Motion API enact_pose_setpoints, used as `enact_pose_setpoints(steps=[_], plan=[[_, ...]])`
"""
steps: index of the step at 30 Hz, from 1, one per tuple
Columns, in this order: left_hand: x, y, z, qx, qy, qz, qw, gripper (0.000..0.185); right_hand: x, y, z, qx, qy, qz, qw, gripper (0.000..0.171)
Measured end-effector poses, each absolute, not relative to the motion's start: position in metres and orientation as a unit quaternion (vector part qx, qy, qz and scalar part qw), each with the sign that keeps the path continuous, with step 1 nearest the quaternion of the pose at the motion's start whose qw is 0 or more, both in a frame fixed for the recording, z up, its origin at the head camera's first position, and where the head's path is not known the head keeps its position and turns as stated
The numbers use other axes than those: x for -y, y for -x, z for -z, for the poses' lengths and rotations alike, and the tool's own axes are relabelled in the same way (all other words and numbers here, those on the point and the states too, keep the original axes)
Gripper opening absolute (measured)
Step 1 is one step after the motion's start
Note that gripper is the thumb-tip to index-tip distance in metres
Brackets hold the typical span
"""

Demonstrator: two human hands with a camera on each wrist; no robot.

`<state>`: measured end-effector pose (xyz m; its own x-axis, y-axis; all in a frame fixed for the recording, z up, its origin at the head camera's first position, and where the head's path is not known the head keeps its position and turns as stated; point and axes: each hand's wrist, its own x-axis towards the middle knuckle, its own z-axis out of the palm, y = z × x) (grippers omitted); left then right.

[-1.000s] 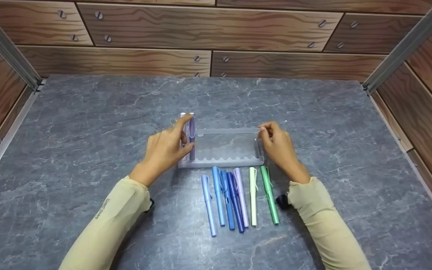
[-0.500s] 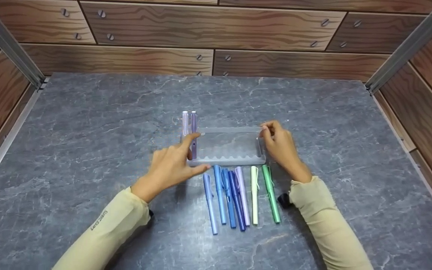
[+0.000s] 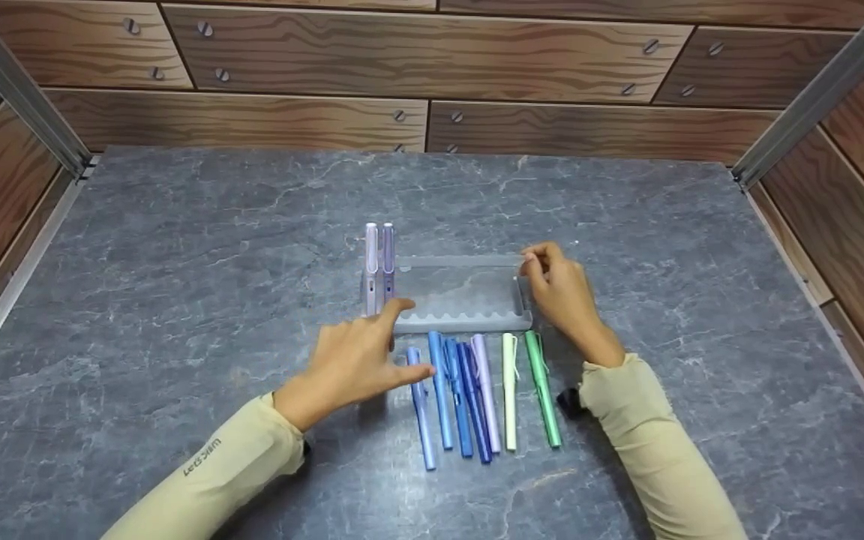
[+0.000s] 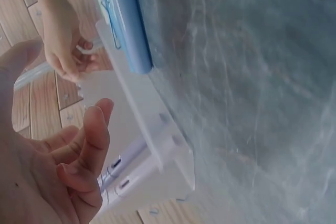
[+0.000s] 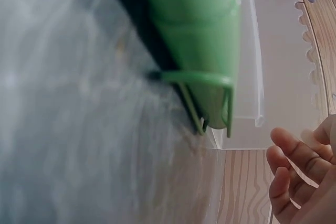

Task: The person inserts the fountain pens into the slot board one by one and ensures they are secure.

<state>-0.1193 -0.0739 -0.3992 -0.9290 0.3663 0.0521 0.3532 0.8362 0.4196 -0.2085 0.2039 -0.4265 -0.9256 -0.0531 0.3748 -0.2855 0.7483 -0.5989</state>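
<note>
Left hand [image 3: 353,358] open, fingers relaxed, index tip touching light blue plastic pen [image 3: 420,405] lying leftmost in row on grey marbled surface [image 3: 177,247] (just before clear plastic pen rack [image 3: 456,294]). Right hand [image 3: 561,292] pinching rack's right end.

Table [image 3: 177,247]: grey stone look, pale veins running all through it.
Walls [image 3: 417,52]: brown wood grain, dark swirls, silver screw heads.
Rack [image 3: 462,296]: clear, frosted plastic, faintly grey.
Standing pens: pale lilac pen [image 3: 371,262], then a deeper purple pen [image 3: 388,259].
Lying pens, left to right: periwinkle pen [image 3: 421,412], light blue pen [image 3: 439,394], mid blue pen [image 3: 456,401], dark blue pen [image 3: 472,405], lavender pen [image 3: 486,394], mint pen [image 3: 508,390], bright green pen [image 3: 541,390].
Sleeves [image 3: 649,442]: pale yellow-beige, dark lettering on the left one.
</note>
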Motion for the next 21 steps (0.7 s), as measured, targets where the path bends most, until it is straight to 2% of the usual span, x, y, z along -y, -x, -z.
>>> enact_pose_setpoints(steps=[8,21], plan=[[0.065,0.117,0.404,-0.960,-0.176,-0.212,0.059,0.080,-0.204,0.208,0.427,0.916,-0.095,-0.350,0.173,0.016],[0.056,0.119,0.411,-0.960,-0.144,-0.197,0.136,0.084,-0.205,0.209,0.427,0.916,-0.101,-0.347,0.174,0.016]])
